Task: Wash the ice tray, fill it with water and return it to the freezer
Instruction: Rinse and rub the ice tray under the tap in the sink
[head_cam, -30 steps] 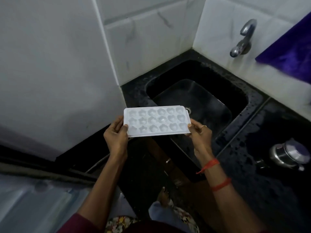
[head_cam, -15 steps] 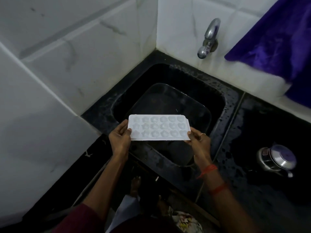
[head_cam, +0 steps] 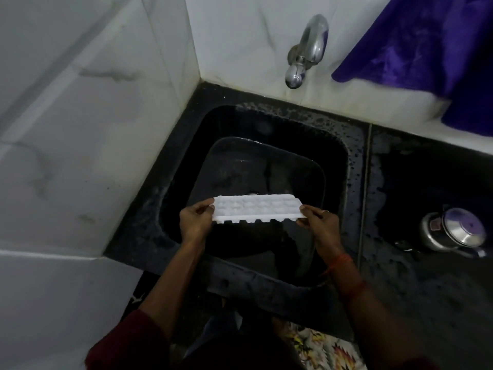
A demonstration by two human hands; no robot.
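Observation:
A white plastic ice tray (head_cam: 257, 208) with rows of small moulded cells hangs over the black sink (head_cam: 354, 166), held lengthwise and tilted so its near edge shows. My left hand (head_cam: 194, 222) grips its left end, thumb on top. My right hand (head_cam: 318, 222), a ring on one finger, pinches its right end. A chrome tap (head_cam: 306, 53) sticks out of the white tiled wall above the sink's far side; no water runs from it.
A steel lidded pot (head_cam: 453, 232) stands on the wet black counter (head_cam: 416, 276) to the right. Purple cloth (head_cam: 432, 54) hangs at top right. White tiled walls (head_cam: 88, 129) close the left side and back.
The view has swung over the sink. The tray has moved forward above the basin and tilted, its near edge now showing. Both hands keep their hold on its ends.

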